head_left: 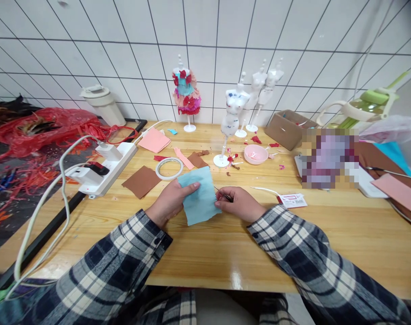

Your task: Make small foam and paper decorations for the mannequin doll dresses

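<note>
A light blue sheet of crepe paper [200,203] is raised above the wooden table, tilted toward me. My left hand [171,198] grips its left side, thumb on the front face and the other fingers behind. At the sheet's right edge, which looks slightly ruffled, is my right hand [237,203], closed around a slim dark metal tool [228,197]. The tool is mostly covered by the fingers, so its kind is unclear. My right thumb tip meets the paper's edge. Just beyond the sheet lie a roll of white tape [169,168] and a brown paper square [142,181].
Small white mannequins [237,106] and one in a paper dress [187,97] stand at the back. Around them are a pink bowl [256,154], pink paper [154,139] and a brown box [288,130]. A power strip [112,169] with cables lies left, a tag [293,200] right.
</note>
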The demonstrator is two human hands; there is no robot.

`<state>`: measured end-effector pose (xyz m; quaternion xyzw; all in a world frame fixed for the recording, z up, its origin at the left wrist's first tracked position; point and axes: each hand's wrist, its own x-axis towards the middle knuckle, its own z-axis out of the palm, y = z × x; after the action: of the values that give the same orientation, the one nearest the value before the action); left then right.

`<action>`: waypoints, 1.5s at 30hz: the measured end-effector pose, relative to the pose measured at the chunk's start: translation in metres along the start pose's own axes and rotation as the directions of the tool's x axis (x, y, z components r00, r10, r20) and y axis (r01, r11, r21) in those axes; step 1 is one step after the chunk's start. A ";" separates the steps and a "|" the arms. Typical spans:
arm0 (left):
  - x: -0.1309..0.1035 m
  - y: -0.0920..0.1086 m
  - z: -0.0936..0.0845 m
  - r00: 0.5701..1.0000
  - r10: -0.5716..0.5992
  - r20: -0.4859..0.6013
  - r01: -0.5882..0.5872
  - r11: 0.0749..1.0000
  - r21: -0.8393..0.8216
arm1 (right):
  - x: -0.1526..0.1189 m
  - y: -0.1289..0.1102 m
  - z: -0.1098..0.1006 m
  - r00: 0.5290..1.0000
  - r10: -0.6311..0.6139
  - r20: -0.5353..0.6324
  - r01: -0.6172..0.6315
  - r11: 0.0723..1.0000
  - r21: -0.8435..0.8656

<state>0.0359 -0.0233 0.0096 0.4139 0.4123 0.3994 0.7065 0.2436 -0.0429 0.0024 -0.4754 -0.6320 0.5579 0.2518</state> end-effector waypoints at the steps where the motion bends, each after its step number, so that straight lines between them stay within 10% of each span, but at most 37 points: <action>1: 0.000 0.000 0.000 1.000 -0.001 -0.009 0.001 1.000 -0.011 | 0.000 0.000 0.000 1.000 0.010 0.008 -0.010 0.999 0.038; 14: 0.004 0.010 -0.009 0.978 0.084 -0.191 -0.130 0.961 -0.245 | 0.001 0.008 -0.007 1.000 0.025 0.003 -0.025 0.966 0.257; 21: 0.000 0.045 -0.051 0.907 0.119 -0.403 -0.308 0.841 -0.444 | -0.003 -0.009 0.033 0.810 -0.008 0.587 -0.325 0.826 0.460; 24: -0.001 0.042 -0.057 0.917 0.090 -0.389 -0.283 0.832 -0.477 | 0.010 -0.011 0.033 0.998 -0.005 0.070 -0.020 0.938 0.347; 27: -0.001 0.034 -0.057 0.953 0.054 -0.297 -0.200 0.850 -0.487 | 0.016 -0.009 0.016 0.947 -0.131 -0.293 0.216 0.934 0.283; 30: 0.002 0.027 -0.060 0.968 0.002 -0.251 -0.136 0.845 -0.518 | 0.012 -0.003 0.011 0.996 0.019 0.084 -0.060 0.846 0.530; 33: 0.004 0.022 -0.062 0.970 0.014 -0.242 -0.130 0.874 -0.468 | 0.010 0.003 0.015 0.918 0.064 0.392 -0.252 0.857 0.450; 35: 0.004 0.017 -0.059 0.978 0.009 -0.209 -0.090 0.919 -0.384 | 0.013 0.005 0.010 0.999 0.040 -0.006 -0.036 0.947 0.319; 38: -0.002 0.006 -0.047 0.991 -0.030 -0.131 0.000 0.975 -0.224 | 0.015 0.006 -0.013 0.865 -0.141 -0.481 0.137 0.990 -0.043; 45: -0.007 -0.016 -0.019 0.963 0.266 -0.038 -0.204 0.816 0.540 | 0.008 0.011 -0.024 0.847 -0.205 -0.490 -0.161 0.780 -0.605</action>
<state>0.0191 -0.0304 -0.0091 0.6178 0.4913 0.3762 0.4852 0.2639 -0.0253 -0.0035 -0.6588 -0.6912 0.1595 0.2506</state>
